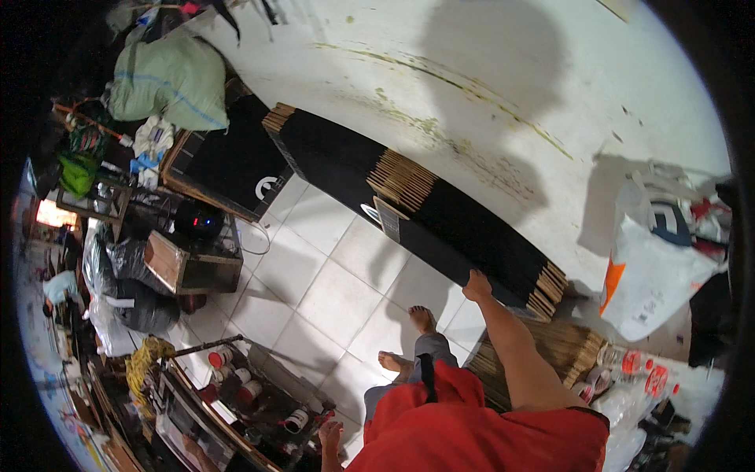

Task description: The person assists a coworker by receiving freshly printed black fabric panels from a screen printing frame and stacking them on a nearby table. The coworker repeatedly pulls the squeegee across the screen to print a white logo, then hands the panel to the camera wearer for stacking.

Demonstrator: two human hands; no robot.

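A long row of black-coated sticks with bare tan ends (440,208) lies on the white tiled floor along the base of the stained wall. My right hand (476,285) reaches forward and rests on the near edge of that row, its fingers hidden against the black sticks. My left hand (330,435) hangs low by my side at the lower edge, fingers apart, holding nothing that I can see. Both of my bare feet (409,342) stand on the tiles just short of the row. A pile of tan sticks (562,350) lies to the right of my arm.
A black board (228,161) and a green sack (169,79) lie at the far left. A wooden box (185,271), black bags and a low shelf with small pots (252,389) line the left side. A white plastic bag (653,275) and bottles sit right.
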